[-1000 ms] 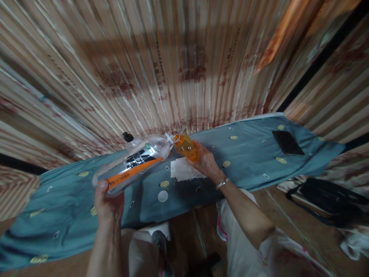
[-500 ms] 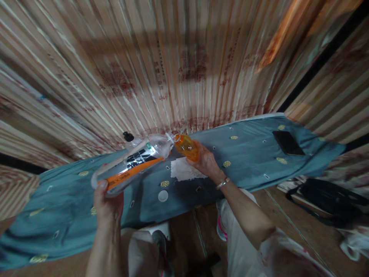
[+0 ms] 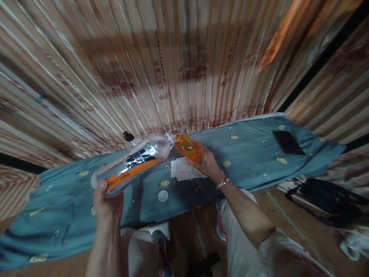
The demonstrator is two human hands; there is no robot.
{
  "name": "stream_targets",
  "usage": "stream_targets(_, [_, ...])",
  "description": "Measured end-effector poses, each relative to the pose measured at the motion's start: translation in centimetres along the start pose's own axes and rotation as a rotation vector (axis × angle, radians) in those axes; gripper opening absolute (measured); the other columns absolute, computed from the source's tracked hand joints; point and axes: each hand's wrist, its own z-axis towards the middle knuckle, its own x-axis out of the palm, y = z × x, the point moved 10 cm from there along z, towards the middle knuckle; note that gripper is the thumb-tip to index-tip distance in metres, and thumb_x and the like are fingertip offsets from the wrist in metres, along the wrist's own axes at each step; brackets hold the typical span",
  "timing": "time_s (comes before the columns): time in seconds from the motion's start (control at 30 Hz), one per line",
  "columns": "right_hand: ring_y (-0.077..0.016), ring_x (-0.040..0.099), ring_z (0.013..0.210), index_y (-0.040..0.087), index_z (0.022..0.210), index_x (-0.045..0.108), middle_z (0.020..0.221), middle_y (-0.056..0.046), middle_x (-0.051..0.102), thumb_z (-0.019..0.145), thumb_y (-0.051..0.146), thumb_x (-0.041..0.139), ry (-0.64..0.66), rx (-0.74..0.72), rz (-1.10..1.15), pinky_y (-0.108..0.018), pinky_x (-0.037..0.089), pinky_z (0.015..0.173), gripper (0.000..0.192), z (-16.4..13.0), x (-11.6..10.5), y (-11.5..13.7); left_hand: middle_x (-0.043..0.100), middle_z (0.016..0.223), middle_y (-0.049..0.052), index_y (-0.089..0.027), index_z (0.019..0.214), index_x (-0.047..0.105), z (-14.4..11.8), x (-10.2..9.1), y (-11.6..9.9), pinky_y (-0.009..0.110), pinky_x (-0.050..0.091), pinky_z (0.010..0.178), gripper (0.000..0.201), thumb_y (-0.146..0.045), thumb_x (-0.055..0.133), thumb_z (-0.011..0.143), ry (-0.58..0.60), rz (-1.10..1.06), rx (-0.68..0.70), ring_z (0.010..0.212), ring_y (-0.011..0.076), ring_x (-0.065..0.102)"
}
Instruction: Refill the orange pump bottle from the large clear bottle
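Note:
My left hand (image 3: 107, 202) grips the base of a large clear plastic bottle (image 3: 132, 163) with a black and orange label. The bottle is tilted almost flat, with its open mouth against the mouth of a small bottle of orange liquid (image 3: 186, 147). My right hand (image 3: 205, 161) holds that small bottle, tilted, above the blue-green cloth (image 3: 245, 154) on the table. A white square of cloth or paper (image 3: 183, 170) lies under the small bottle, and a white cap (image 3: 163, 196) lies on the cloth between my hands.
A black phone (image 3: 287, 142) lies on the cloth at the right. A bottle with a black cap (image 3: 128, 137) stands behind the large bottle by the striped curtain (image 3: 184, 65). A black bag (image 3: 328, 200) sits on the floor at the right.

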Motion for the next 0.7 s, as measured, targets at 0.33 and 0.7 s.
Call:
stream_targets(0.33, [-0.0474,0.092,0.148,0.023,0.181,0.065,0.16,-0.025,0.091,0.104,0.035,0.096,0.003,0.001,0.022,-0.076,0.077,0.132,0.084,0.07,-0.02,0.15,0.092,0.118,0.004,-0.034,0.129,0.091,0.07,-0.37,-0.07,0.042,0.07,0.091,0.076,-0.048,0.1,0.054,-0.015,0.013,0.007,0.108,0.0344,0.085])
stream_targets(0.7, [-0.0465,0.091,0.15,0.023,0.183,0.064,0.162,-0.025,0.091,0.103,0.039,0.099,-0.026,-0.028,0.006,-0.073,0.079,0.129,0.089,-0.08,0.05,-0.04,0.093,0.12,0.005,-0.033,0.128,0.09,0.18,-0.18,-0.05,0.042,0.069,0.093,0.076,-0.051,0.099,0.055,0.001,0.013,0.017,0.113,0.0362,0.085])
